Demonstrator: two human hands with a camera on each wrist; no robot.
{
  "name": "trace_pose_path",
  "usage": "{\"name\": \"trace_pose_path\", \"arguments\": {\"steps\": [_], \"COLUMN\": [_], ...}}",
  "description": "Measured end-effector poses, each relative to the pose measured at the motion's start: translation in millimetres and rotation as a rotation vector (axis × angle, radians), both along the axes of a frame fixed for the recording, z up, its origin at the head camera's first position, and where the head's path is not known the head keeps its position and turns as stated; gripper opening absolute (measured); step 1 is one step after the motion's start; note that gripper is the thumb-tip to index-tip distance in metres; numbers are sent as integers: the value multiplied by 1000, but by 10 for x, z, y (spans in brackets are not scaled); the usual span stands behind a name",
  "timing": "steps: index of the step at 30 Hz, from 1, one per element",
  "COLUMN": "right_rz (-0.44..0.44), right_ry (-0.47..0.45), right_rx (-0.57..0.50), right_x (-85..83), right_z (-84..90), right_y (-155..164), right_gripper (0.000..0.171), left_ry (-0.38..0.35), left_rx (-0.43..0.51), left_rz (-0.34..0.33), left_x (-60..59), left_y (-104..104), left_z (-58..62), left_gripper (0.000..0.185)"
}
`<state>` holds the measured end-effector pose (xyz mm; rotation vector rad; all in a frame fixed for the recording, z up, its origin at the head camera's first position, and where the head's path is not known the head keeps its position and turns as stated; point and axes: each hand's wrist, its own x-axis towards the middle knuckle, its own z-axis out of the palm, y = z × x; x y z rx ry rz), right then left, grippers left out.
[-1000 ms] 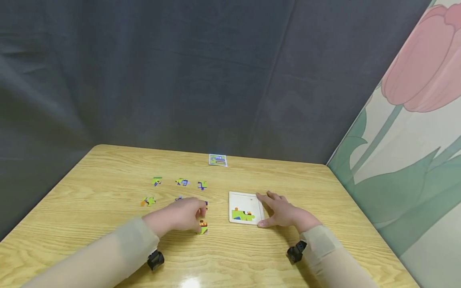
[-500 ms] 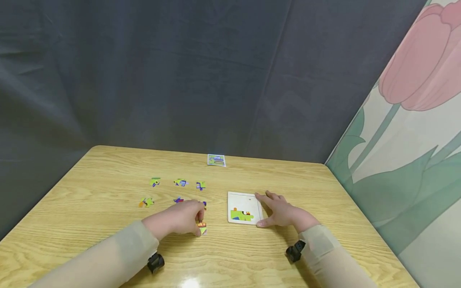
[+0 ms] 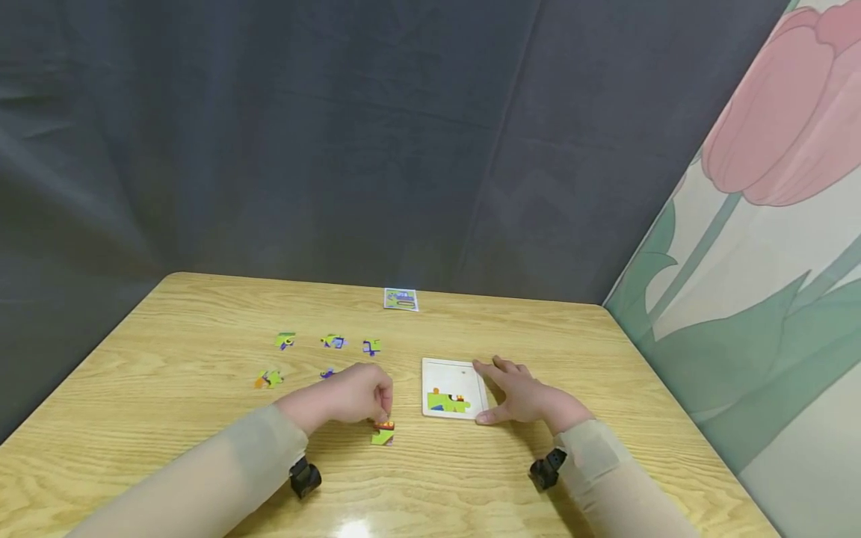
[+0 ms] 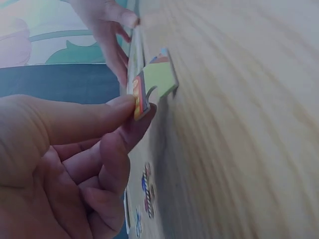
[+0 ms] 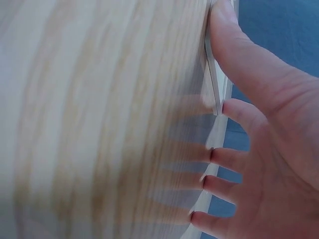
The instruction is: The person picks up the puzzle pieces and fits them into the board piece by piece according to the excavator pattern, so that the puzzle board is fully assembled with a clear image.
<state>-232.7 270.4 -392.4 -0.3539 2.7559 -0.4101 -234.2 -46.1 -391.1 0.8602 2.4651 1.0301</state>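
Between thumb and index finger, my left hand (image 3: pixel 353 394) pinches a green jigsaw puzzle piece (image 3: pixel 383 436) with a red and orange edge. In the left wrist view this puzzle piece (image 4: pixel 160 78) stands tilted at the fingertips, close over the wood. My right hand (image 3: pixel 528 394) lies spread at the right side of a white puzzle tray (image 3: pixel 449 375), thumb and index finger touching its edge. In the tray's lower left sit joined green pieces (image 3: pixel 447 402). The right wrist view shows the thumb on the tray's edge (image 5: pixel 215 84) and the other fingertips against the tabletop.
Several loose puzzle pieces lie left of the tray, among them a green one (image 3: pixel 285 340), an orange-green one (image 3: pixel 269 379) and a blue-green one (image 3: pixel 371 347). A small picture card (image 3: pixel 400 299) lies at the table's back edge. A dark curtain (image 3: pixel 323 149) hangs behind.
My left hand has taken hold of the green puzzle piece and shifted it slightly right and toward me. The right hand keeps its place at the tray.
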Motion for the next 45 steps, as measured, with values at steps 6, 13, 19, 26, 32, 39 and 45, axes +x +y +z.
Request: {"name": "trace_pose_path", "arguments": {"steps": [6,13,19,26,32,39,45], "right_rz": [1,9,32,37,38,43,47], "right_ry": [-3,-4,1,-10,-4,3,1], "right_rx": [-1,3,-8,-40,-35,-40,-39], "right_x": [1,14,13,13,10,7,12], "right_z": [1,34,35,38,41,43,38], "right_y": [-20,-22,13,28,26,28,21], "right_gripper": [101,100,99,97,96,96,96], "left_ry": [-36,8,17,37,69,52,56], "left_rx": [98,149,154,100,38,32,0], "left_rz": [-4,79,95,118,128,136,126], "left_x": [-151,-294,-289,-225,-251,-255,-266], "left_y": [214,686,1039,1267,1321,1333,1344], "left_z": [33,156,143,59,26,9,4], "left_gripper": [19,16,15,15,18,18,18]}}
